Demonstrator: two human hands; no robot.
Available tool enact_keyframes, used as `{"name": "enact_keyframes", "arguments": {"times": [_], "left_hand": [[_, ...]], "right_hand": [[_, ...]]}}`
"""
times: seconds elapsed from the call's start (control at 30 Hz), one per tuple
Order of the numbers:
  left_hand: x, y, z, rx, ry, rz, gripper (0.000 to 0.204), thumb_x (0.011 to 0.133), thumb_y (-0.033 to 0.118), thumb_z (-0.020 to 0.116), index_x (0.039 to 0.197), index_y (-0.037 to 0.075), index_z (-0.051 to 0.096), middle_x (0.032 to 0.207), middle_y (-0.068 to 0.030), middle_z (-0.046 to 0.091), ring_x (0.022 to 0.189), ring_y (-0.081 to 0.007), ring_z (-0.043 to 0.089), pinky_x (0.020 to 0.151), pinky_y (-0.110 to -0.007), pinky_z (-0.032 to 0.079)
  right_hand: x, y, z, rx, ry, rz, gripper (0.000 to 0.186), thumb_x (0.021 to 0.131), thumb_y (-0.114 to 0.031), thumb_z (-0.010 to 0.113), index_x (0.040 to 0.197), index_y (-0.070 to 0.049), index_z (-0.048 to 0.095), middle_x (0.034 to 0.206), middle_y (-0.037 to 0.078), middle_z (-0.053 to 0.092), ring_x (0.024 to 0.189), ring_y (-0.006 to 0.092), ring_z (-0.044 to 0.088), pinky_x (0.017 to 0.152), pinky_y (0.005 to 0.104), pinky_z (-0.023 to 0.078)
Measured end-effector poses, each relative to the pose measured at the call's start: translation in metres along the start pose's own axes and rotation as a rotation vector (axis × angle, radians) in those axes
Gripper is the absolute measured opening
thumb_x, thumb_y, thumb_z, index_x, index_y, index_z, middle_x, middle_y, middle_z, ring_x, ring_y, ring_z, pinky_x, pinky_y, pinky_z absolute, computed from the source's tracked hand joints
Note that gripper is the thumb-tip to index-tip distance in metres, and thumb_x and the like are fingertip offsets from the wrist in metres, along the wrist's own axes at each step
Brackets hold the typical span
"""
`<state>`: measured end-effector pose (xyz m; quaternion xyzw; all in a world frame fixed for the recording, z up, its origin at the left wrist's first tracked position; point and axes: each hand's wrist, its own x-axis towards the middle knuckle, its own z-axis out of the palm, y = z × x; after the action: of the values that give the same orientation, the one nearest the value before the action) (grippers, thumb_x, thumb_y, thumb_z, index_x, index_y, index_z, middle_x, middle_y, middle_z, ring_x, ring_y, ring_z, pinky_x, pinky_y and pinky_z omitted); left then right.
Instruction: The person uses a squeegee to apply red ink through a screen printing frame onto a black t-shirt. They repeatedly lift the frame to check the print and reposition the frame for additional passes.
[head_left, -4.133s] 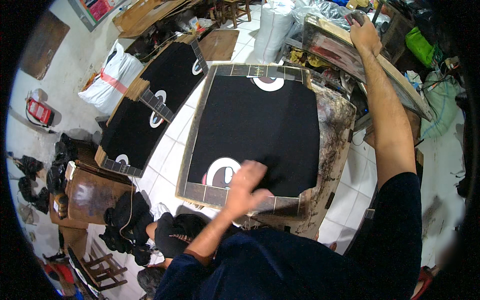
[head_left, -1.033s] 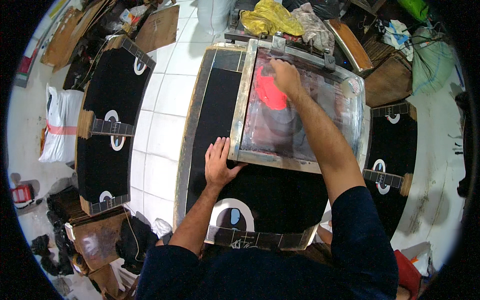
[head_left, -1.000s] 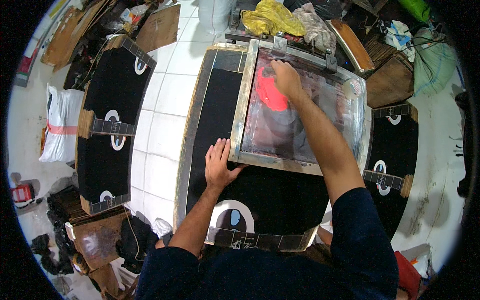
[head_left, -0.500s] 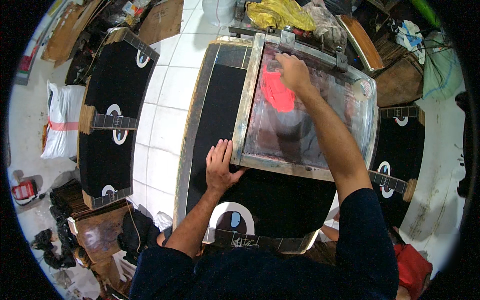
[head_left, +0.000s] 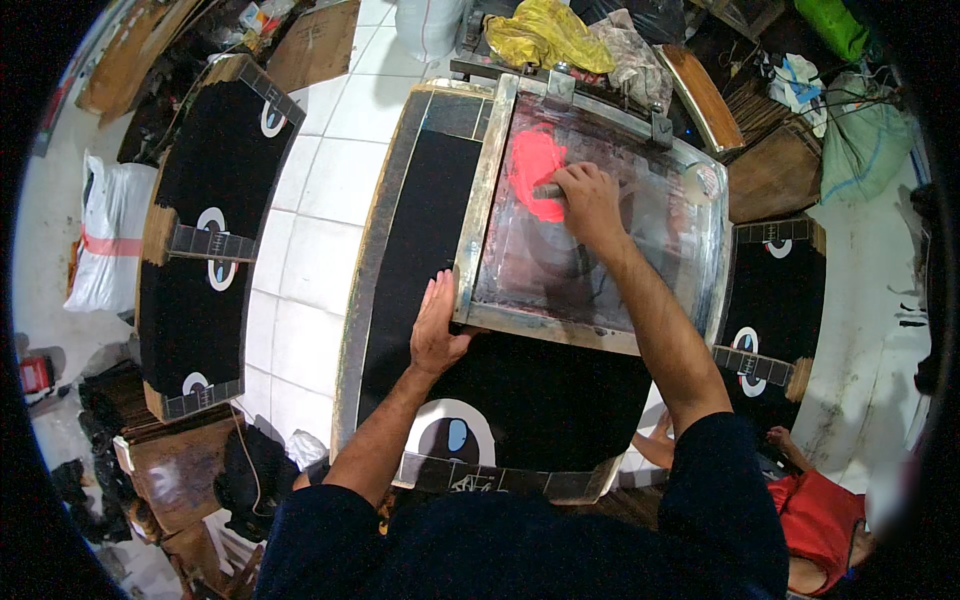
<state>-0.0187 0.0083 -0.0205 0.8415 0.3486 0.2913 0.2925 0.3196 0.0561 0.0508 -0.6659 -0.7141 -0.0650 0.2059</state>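
One hand (head_left: 592, 205), the right, grips a tool (head_left: 547, 190) at pink ink (head_left: 535, 163).

A dark navy shirt (head_left: 540, 545), almost black at the near edge, is what I see this person wearing, its cloth plain. The left sleeve (head_left: 325, 525) and right sleeve (head_left: 725, 485) are short and loose, stopping around the elbow. Below them, the left hand (head_left: 435, 325) and right hand (head_left: 592, 205) are bare.
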Motion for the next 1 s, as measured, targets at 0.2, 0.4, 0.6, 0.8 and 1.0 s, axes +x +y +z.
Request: {"name": "enact_keyframes", "arguments": {"times": [0.2,0.4,0.6,0.8,1.0], "left_hand": [[-0.008,-0.002,0.001,-0.086,0.07,0.034,0.101,0.075,0.019,0.09,0.157,0.002,0.034,0.158,-0.0288,0.042,0.136,-0.0401,0.056,0.1,-0.04,0.057],[-0.006,0.0,-0.001,-0.074,0.083,0.03,0.099,0.075,0.021,0.091,0.157,0.007,0.037,0.159,-0.0268,0.042,0.128,-0.0365,0.063,0.092,-0.038,0.061],[-0.008,0.002,-0.001,-0.088,0.049,-0.012,0.097,0.076,0.019,0.09,0.157,0.009,0.037,0.159,-0.0266,0.041,0.126,-0.0384,0.064,0.092,-0.039,0.061],[-0.007,0.0,-0.001,-0.095,0.042,-0.003,0.095,0.076,0.017,0.09,0.156,0.011,0.04,0.161,-0.027,0.038,0.126,-0.0398,0.064,0.094,-0.04,0.061],[-0.009,0.001,-0.003,-0.088,0.011,-0.017,0.09,0.076,0.021,0.09,0.155,0.015,0.046,0.158,-0.0294,0.04,0.126,-0.0404,0.064,0.094,-0.041,0.061]], "right_hand": [[0.022,0.018,-0.012,0.137,-0.193,0.12,0.031,0.078,-0.007,0.074,0.108,-0.012,0.07,0.11,0.012,0.072,0.106,0.0352,0.068,0.087,0.0509,0.052],[0.039,0.03,-0.005,0.133,-0.305,0.076,0.033,0.079,-0.011,0.075,0.111,-0.009,0.07,0.105,0.015,0.074,0.103,0.0382,0.07,0.087,0.0512,0.055],[0.101,0.057,0.025,0.133,-0.26,0.076,0.043,0.079,-0.007,0.077,0.121,-0.006,0.067,0.113,0.021,0.071,0.11,0.0404,0.066,0.091,0.047,0.053],[0.015,0.007,0.008,0.131,-0.112,0.134,0.041,0.072,0.001,0.075,0.111,-0.009,0.068,0.111,0.014,0.069,0.108,0.0392,0.064,0.094,0.0469,0.051],[-0.045,-0.032,-0.015,0.096,0.019,0.209,0.052,0.069,0.004,0.073,0.118,-0.012,0.068,0.121,0.01,0.069,0.119,0.0343,0.062,0.101,0.0448,0.048]]}}
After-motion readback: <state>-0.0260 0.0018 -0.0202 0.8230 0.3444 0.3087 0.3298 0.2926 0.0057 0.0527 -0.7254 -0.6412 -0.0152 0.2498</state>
